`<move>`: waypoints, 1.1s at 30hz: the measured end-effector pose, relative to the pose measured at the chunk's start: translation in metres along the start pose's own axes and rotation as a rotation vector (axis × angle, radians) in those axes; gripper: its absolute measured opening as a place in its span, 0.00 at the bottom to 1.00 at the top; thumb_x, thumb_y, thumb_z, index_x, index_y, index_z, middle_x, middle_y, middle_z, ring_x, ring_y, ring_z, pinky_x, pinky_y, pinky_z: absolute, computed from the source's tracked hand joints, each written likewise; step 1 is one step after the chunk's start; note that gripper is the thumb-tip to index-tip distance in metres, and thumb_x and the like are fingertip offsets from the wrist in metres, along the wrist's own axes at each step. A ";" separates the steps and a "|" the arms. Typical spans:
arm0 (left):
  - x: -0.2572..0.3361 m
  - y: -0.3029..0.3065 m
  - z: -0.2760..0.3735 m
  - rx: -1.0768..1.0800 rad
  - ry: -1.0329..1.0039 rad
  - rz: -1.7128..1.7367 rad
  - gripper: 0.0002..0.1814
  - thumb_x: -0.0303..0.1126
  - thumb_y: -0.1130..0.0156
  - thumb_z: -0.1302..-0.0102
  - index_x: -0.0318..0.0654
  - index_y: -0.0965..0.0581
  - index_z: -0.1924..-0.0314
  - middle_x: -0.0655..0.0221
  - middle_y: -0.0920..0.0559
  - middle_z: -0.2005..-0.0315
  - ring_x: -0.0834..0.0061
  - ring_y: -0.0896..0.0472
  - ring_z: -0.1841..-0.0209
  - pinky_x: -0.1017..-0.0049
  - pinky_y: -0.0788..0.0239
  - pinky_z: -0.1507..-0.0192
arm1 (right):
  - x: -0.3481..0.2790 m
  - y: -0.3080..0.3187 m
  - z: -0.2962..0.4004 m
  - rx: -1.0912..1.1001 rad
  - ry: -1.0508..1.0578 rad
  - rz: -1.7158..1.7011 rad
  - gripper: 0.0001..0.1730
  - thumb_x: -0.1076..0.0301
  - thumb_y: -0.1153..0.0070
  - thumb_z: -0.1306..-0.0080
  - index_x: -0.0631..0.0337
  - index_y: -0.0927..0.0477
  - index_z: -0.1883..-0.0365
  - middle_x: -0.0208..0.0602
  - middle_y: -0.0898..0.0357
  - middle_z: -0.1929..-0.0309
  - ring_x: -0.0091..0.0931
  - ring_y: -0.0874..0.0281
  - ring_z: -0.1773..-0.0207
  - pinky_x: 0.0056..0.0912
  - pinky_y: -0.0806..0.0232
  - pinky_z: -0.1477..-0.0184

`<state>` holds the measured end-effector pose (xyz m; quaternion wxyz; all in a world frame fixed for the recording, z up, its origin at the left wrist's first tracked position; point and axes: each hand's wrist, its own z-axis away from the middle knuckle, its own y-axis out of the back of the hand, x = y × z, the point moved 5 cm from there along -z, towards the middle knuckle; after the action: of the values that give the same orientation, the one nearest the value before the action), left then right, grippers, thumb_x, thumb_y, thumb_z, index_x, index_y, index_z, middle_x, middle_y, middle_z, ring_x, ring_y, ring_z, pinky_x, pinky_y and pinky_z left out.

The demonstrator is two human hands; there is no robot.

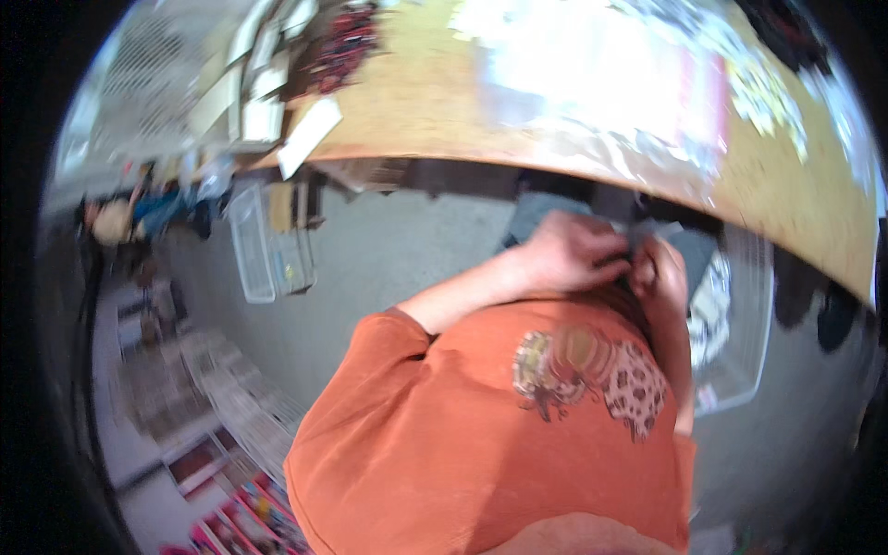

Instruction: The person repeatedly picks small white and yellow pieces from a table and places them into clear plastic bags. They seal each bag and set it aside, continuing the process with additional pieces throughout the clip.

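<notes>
Both of my hands are close together in front of my waist, just below the table's near edge. Between their fingers is a small dark strip-like item (634, 243), too blurred to name. My left hand (579, 251) has its fingers curled in and pinched at the item's left side. From the other side my right hand (658, 270) is bent around it, fingers folded. Something pale and translucent (662, 227) shows at the right fingertips. The wooden tabletop (423, 118) lies just beyond, bearing a glare-washed heap of clear plastic bags (590, 76).
White cardboard pieces (260, 118) and a pile of red and dark items (347, 45) lie at the table's left. Clear plastic bins stand on the floor, one (253, 243) at left, another (753, 347) by my right arm. Pink trays (243, 517) hold small items behind left.
</notes>
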<state>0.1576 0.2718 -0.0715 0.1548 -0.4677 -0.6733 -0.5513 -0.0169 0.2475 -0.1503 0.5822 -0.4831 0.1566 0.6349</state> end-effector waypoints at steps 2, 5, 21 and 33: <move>-0.007 -0.006 0.011 -0.008 0.024 -0.131 0.08 0.34 0.31 0.37 0.44 0.23 0.67 0.63 0.21 0.74 0.56 0.19 0.71 0.58 0.28 0.70 | -0.008 -0.004 0.001 0.061 0.089 0.010 0.14 0.65 0.49 0.23 0.62 0.22 0.69 0.31 0.25 0.78 0.19 0.34 0.83 0.23 0.42 0.79; -0.009 0.004 0.021 0.013 0.024 -0.152 0.08 0.35 0.32 0.36 0.45 0.24 0.68 0.66 0.22 0.75 0.58 0.20 0.72 0.59 0.29 0.72 | -0.048 -0.031 0.022 0.177 0.563 0.460 0.06 0.74 0.41 0.28 0.67 0.18 0.57 0.35 0.18 0.65 0.19 0.31 0.77 0.23 0.36 0.73; -0.071 0.294 0.061 0.683 0.214 -1.100 0.13 0.30 0.31 0.38 0.38 0.18 0.53 0.55 0.15 0.58 0.54 0.18 0.53 0.58 0.25 0.47 | -0.075 -0.095 0.018 -0.203 0.912 1.198 0.08 0.78 0.34 0.37 0.64 0.14 0.58 0.42 0.18 0.64 0.42 0.18 0.53 0.42 0.25 0.51; -0.049 0.334 0.075 0.998 0.126 -0.793 0.11 0.23 0.35 0.29 0.39 0.17 0.48 0.65 0.12 0.55 0.73 0.15 0.56 0.73 0.22 0.51 | -0.079 -0.102 0.020 -0.129 0.863 1.302 0.10 0.76 0.41 0.40 0.60 0.18 0.58 0.43 0.24 0.61 0.43 0.22 0.53 0.43 0.28 0.52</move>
<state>0.4736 0.3006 0.0668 0.1776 -0.0216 -0.9605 -0.2131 0.0534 0.2441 -0.0408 -0.0489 -0.5311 0.5836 0.6124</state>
